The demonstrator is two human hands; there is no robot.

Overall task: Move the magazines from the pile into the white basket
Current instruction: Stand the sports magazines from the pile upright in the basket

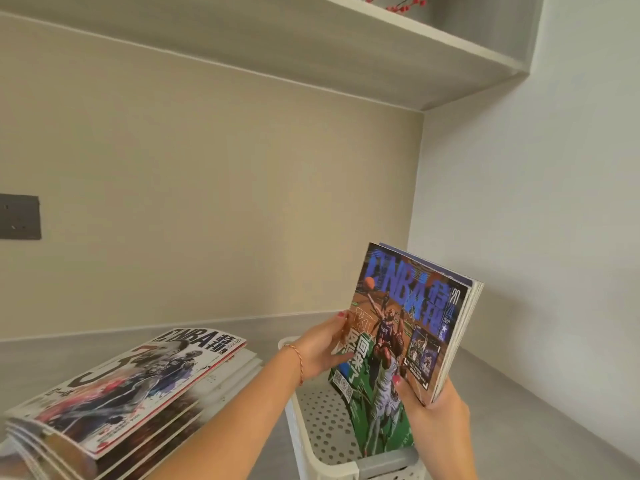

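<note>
A pile of magazines (124,386) lies on the grey counter at the lower left, its top cover white with basketball players. The white perforated basket (315,427) stands to its right. Upright inside the basket is a magazine with a blue and green basketball cover (398,327), with at least one more magazine behind it. My left hand (325,344) grips that cover's left edge. My right hand (433,410) holds the lower right corner of the upright magazines, thumb on the cover.
A beige wall runs behind the counter, with a dark socket plate (19,216) at the left. A grey wall closes the right side. A shelf (381,53) hangs overhead with red berries (405,3) on it. Bare counter (536,410) lies right of the basket.
</note>
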